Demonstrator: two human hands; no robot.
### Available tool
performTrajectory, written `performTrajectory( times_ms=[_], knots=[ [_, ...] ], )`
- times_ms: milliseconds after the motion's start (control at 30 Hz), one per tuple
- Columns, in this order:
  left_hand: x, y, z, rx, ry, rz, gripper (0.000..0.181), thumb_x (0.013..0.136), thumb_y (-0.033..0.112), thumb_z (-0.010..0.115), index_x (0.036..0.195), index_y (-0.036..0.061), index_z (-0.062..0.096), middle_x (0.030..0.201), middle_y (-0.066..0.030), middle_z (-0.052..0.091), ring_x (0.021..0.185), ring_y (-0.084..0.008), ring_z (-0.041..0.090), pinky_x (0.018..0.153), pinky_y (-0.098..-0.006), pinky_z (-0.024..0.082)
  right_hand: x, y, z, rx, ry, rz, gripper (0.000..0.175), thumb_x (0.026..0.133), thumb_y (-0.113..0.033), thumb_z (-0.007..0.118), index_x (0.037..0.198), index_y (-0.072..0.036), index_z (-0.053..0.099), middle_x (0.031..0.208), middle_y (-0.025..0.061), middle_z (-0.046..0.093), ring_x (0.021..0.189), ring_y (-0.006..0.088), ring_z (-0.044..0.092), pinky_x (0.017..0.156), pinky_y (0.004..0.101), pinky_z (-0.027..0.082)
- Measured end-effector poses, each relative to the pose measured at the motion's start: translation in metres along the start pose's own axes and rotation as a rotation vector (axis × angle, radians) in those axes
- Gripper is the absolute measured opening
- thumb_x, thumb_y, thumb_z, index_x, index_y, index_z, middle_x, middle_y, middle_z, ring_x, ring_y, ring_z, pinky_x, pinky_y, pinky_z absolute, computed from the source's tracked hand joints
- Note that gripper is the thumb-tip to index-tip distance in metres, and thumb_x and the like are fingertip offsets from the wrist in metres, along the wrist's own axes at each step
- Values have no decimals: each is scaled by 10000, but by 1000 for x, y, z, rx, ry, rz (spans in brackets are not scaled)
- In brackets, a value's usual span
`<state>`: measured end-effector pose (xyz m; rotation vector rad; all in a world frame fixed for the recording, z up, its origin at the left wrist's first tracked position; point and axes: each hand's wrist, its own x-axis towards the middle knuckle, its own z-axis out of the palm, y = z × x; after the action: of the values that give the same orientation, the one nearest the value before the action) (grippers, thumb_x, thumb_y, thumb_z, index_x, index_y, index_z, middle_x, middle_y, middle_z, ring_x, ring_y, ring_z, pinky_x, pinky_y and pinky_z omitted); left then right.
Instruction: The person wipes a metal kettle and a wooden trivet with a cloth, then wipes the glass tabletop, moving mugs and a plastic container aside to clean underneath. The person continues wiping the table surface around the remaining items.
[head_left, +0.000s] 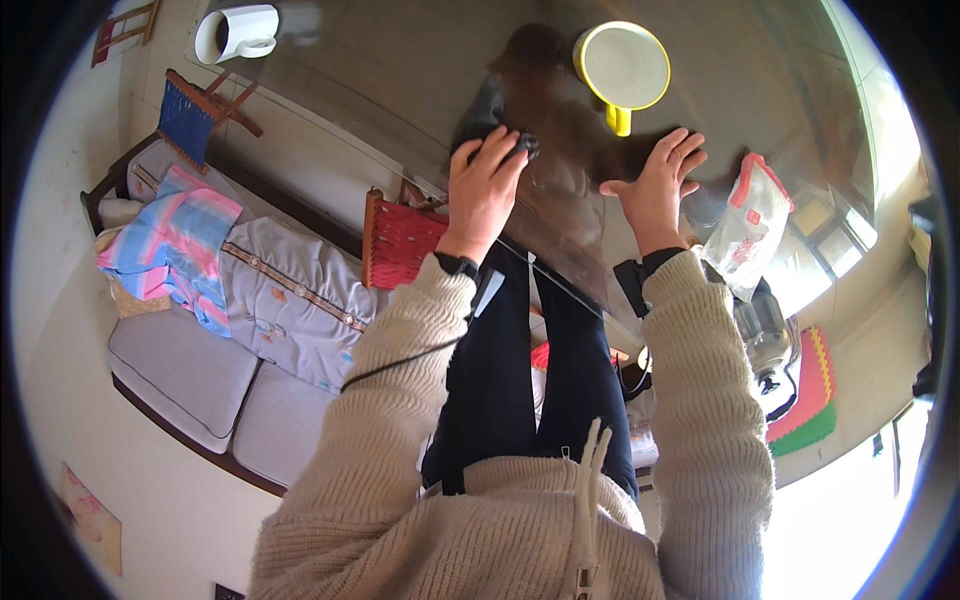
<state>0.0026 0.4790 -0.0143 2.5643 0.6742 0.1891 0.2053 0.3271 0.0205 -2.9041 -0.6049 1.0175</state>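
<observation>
My left hand is over the near edge of the dark glossy tabletop. Its fingers curl around a small black object, mostly covered by them, so its kind is unclear. To the right, my right hand is spread with nothing in it; whether it touches the tabletop I cannot tell. Just beyond it stands a mug with a yellow rim and handle, its pale inside visible and its handle pointing towards me. A white mug, dark inside, is at the table's far left corner.
A plastic bag with red edging lies at the table's right side, near a glass and metal kettle-like vessel. A red woven folding stool and a blue one stand left, before a grey sofa. Foam mats lie right.
</observation>
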Motion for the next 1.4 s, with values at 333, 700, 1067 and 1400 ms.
performTrajectory(
  times_ms=[333,700,1067,1400],
  knots=[
    [-34,14,-32,20,-2,55,181,864,118,847,1033,153,794,1108,-7,718,976,-246,660,919,-417,496,3,-6,-3,-107,-45,35,1526,694,-461,1020,1670,163,27,1745,455,27,1623,649,93,1191,793,365],
    [-23,11,-30,-151,52,36,193,852,36,873,1014,111,800,986,-59,651,850,-277,606,743,-415,536,6,-6,4,-210,-26,34,1580,647,-551,1011,1655,173,32,1727,480,36,1604,666,145,1121,767,456],
    [-21,7,-20,-129,-2,48,190,889,79,834,1037,124,725,963,-86,582,876,-311,597,726,-434,549,6,-9,-2,-134,-56,58,1545,679,-455,1036,1672,163,27,1749,453,14,1620,656,87,1192,787,370],
    [-11,7,-19,-110,-32,10,126,893,85,818,982,99,730,934,-105,564,853,-327,590,709,-457,538,8,-8,-3,-136,-62,60,1534,689,-450,1033,1667,170,26,1745,458,2,1617,662,83,1201,781,362]
  ],
)
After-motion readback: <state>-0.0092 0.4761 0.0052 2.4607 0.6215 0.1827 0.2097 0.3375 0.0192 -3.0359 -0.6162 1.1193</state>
